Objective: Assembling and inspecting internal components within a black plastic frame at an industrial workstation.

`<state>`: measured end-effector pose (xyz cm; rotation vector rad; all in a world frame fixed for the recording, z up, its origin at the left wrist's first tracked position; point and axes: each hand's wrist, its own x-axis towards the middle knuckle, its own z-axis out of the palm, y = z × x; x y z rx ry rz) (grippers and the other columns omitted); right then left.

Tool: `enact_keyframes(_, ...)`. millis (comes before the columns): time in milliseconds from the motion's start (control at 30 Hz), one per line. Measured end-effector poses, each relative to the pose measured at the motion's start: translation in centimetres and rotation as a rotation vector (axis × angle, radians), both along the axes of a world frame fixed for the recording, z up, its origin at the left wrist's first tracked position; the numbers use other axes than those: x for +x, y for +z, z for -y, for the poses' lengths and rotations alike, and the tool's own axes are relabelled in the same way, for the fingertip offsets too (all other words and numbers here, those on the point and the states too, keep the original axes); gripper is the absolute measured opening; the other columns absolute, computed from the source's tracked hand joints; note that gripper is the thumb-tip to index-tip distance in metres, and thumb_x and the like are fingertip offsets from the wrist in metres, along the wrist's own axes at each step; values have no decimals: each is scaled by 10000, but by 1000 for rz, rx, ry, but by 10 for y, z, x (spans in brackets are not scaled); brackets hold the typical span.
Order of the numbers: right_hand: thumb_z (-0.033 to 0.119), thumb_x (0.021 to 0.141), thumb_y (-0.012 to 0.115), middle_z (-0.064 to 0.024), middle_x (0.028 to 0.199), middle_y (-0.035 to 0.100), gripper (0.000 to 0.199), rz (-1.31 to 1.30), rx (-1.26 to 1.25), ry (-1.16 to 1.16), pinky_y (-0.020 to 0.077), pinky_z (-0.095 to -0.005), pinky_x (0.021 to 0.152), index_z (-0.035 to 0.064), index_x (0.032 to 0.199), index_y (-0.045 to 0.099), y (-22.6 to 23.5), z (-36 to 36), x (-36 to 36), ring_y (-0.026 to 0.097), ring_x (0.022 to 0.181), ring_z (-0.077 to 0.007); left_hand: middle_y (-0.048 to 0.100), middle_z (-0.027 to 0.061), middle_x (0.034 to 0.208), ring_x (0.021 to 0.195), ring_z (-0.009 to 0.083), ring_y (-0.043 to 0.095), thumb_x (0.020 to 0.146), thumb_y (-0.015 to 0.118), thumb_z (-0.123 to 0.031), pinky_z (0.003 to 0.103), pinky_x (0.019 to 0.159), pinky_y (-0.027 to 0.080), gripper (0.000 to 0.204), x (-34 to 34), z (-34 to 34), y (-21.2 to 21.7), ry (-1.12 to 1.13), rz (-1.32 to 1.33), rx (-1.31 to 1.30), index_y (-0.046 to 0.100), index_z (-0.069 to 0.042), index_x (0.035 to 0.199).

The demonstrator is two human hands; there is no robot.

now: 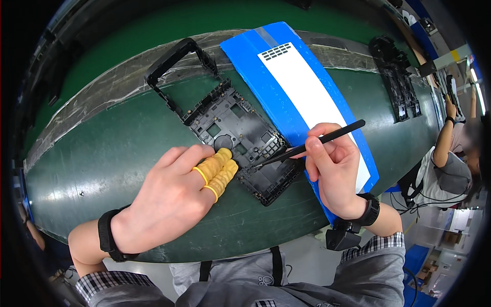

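Observation:
A black plastic housing (245, 125) with cut-outs, ribs and small brass-coloured spots lies on the green work surface, its handle-like black frame (176, 59) stretching away at the far end. My left hand (176, 192) holds the housing's near left side, yellow finger cots (217, 171) on two fingers pressed together; its thumb is hidden. Pinched in my right hand (332, 163) is a pair of black tweezers (327, 137). Their tips touch or hover just over the lower part of the housing; whether they grip anything is too small to tell.
Right of the housing lies a blue board (240, 48) bearing a white sheet (312, 94) with rows of small black pieces (276, 51). More black plastic parts (396, 82) sit at the far right. Clear film (123, 79) runs along the far edge. Another person (450, 158) sits at right.

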<state>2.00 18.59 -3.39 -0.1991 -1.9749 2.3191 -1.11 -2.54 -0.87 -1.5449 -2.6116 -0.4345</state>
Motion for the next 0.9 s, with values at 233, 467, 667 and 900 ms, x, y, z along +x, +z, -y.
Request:
enact_keyframes(233,5,766,461,-3,526,451,77,9,56,6,406,-191,475,-3,842,456,1,3,0,376,368,-34,533,103,906,874,250,457,489,552,-64,326,676,395,386,-1,0,-1,-3,-2,11,565,13,867)
enact_keyframes(467,5,767,445,0,502,429,75,27,124,0,268,-161,347,5,842,438,4,4,0,354,339,-37,532,106,924,856,251,468,519,563,-83,324,649,404,346,-2,0,0,2,18,5,563,17,850)
enact_keyframes(667,16,772,443,-9,507,428,67,2,117,3,252,-159,332,-1,836,433,3,3,0,356,339,-44,541,100,895,839,246,477,498,572,-97,317,641,413,354,-4,-1,-1,-3,9,28,568,19,833)
enact_keyframes(900,35,779,452,-10,530,424,69,-7,96,8,248,-159,321,2,837,434,0,1,0,356,339,-44,543,105,894,836,249,477,482,570,-93,320,648,415,368,-3,-1,-2,9,20,22,568,23,831)
